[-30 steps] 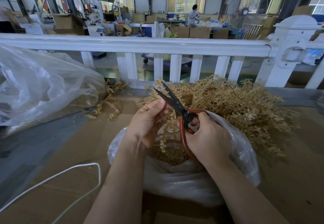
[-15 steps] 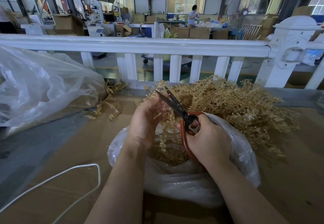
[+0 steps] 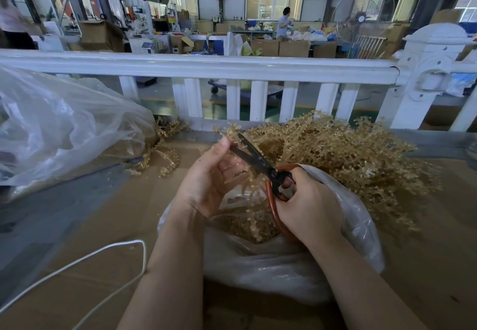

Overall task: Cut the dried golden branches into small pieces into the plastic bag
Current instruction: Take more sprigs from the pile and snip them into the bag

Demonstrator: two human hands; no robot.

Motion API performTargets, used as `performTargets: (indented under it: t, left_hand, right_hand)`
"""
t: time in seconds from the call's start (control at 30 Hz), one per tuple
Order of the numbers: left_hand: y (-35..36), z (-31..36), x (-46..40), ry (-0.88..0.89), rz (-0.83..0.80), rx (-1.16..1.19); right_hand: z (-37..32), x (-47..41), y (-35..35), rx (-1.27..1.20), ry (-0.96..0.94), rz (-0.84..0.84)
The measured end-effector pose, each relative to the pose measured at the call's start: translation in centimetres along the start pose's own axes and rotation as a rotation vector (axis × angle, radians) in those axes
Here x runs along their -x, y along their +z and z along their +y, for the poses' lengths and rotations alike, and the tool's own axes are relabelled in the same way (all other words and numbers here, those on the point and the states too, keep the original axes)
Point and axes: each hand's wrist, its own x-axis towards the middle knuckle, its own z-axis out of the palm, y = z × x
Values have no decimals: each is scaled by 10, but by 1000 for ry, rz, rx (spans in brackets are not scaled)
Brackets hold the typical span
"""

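Note:
A clear plastic bag [image 3: 271, 265] stands open in front of me, with cut golden pieces [image 3: 247, 224] inside. My left hand [image 3: 206, 180] holds a golden branch [image 3: 245, 187] over the bag's mouth, its top sprig pinched at the fingertips. My right hand [image 3: 307, 206] grips the red handles of black-bladed scissors [image 3: 254, 155]. The blades are nearly closed and point up and left, next to my left fingers. A big heap of golden branches [image 3: 348, 159] lies behind the bag to the right.
A large clear bag [image 3: 64, 128] lies at the left with a few loose branches [image 3: 165, 156] beside it. A white cord [image 3: 85, 260] loops over the cardboard surface [image 3: 116, 213]. A white railing [image 3: 206, 69] runs across the back edge.
The scissor blades have gone from wide open to nearly closed. My left hand has turned palm-up and risen a little with the branch.

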Motion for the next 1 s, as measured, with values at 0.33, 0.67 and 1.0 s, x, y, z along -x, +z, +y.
performTargets:
  t: [0.33, 0.67, 1.0]
  left_hand:
    - [2, -2, 0, 29, -80, 23]
    - [14, -3, 1, 45, 23, -115]
    - [13, -11, -6, 114, 181, -143]
  right_hand:
    - [2, -3, 0, -157, 5, -66]
    - [5, -1, 5, -136, 20, -58]
    - [4, 0, 5, -152, -21, 1]
